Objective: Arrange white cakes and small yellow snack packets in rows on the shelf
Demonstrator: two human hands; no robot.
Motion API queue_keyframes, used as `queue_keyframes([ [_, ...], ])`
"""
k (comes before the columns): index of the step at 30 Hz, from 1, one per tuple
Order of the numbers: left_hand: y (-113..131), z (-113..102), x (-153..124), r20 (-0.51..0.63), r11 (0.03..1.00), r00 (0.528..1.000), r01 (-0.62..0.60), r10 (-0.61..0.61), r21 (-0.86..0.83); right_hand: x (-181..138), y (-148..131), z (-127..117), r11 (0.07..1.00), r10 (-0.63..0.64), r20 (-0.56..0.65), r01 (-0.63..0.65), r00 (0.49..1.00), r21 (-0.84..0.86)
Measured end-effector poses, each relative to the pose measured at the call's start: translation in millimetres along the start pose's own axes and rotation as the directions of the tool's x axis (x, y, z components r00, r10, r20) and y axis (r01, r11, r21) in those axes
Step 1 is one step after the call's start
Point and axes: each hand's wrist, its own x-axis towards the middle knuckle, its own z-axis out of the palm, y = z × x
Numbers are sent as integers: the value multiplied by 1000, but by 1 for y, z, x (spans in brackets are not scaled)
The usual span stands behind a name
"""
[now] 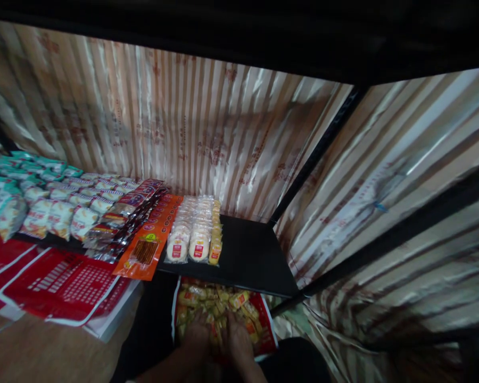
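My left hand (198, 334) and my right hand (238, 336) reach down into a red box with a white rim (266, 319), below the shelf's front edge. The box is filled with small yellow-wrapped snack packets (239, 299). Both hands touch the packets, side by side with a narrow gap between them. Their fingers are dim, blurred and partly sunk among the wrappers, so any grip is hidden. Just above, on the black shelf (247, 252), stands a row of similar yellow packets (215, 250), beside two rows of round white crackers (198, 248) in clear wrap.
Left along the shelf lie an orange snack bag (146, 250), dark red packets (120, 226), white bags (59, 218) and teal bags (43, 170). Red printed cartons (67, 284) sit below. Black posts (315, 154) and striped sheeting (175, 117) enclose the shelf.
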Motion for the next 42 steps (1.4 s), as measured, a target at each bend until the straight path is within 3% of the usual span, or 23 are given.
queue_keyframes([
  [4, 0, -5, -8, -33, 999, 998, -48, 48, -6, -2, -3, -2, 1000, 15, -56, -15, 998, 13],
  [12, 3, 6, -13, -166, 992, 982, -98, 85, -75, 1, 8, 6, 966, -15, -220, 70, 975, 247],
  [19, 10, 2, -19, -224, 980, 974, -69, 25, -189, 5, 9, -4, 930, -31, -283, 132, 959, 344],
  [23, 13, 2, -20, -276, 969, 961, -74, 6, -236, 8, 7, -10, 865, -37, -336, 199, 941, 461],
  [29, 8, 1, -17, -286, 954, 954, 1, -90, -299, 16, 7, -13, 787, -10, -299, 192, 954, 587],
  [39, -2, 5, -5, -247, 973, 959, 88, -141, -215, 18, 6, -37, 587, 76, -259, 166, 963, 792],
  [42, -6, 9, -3, -241, 986, 963, 84, -118, -146, 19, 20, -31, 641, 126, -258, 120, 958, 758],
])
